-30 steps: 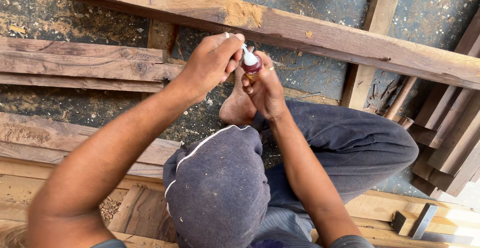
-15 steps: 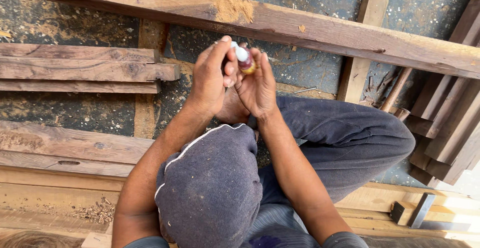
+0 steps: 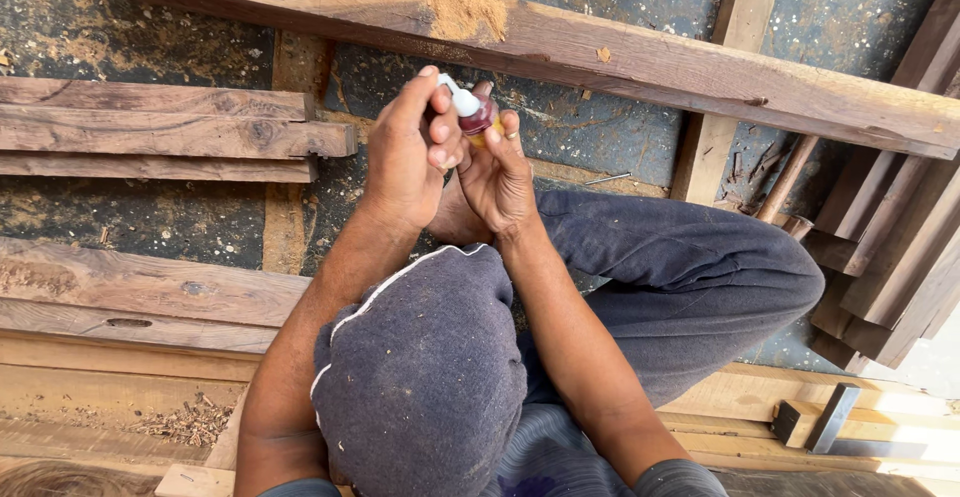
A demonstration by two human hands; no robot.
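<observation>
Seen from the head camera, a small bottle (image 3: 476, 117) sits between the two hands, raised above the floor in front of the person's bent knee. It has a dark red, glossy body, a yellowish band low down and a white pointed cap or nozzle tilted up to the left. The right hand (image 3: 500, 172) wraps its fingers around the bottle's body from behind and below; a ring shows on one finger. The left hand (image 3: 405, 152) is curled narrow, its thumb and forefinger pinched at the white tip — whether they turn it or only grip it cannot be told.

Both forearms rise from the bottom of the frame over a grey-blue cloth cap (image 3: 420, 367) with a pale piped seam, its fabric worn and fuzzy. Dark grey trousers (image 3: 690, 277) cover a folded leg to the right, and a bare foot (image 3: 455, 219) shows just under the hands.

The floor (image 3: 600, 127) is dark, speckled concrete dusted with sawdust. A long rough wooden beam (image 3: 560, 47) crosses the top, reddish-brown with a pale sawdust patch. Stacked planks (image 3: 160, 137) lie at left — flat, weathered, knotted. Paler boards run along the bottom edge, with a heap of wood shavings (image 3: 185, 422) on one. At lower right rests a metal try square (image 3: 825, 422) with a dark wooden stock.
</observation>
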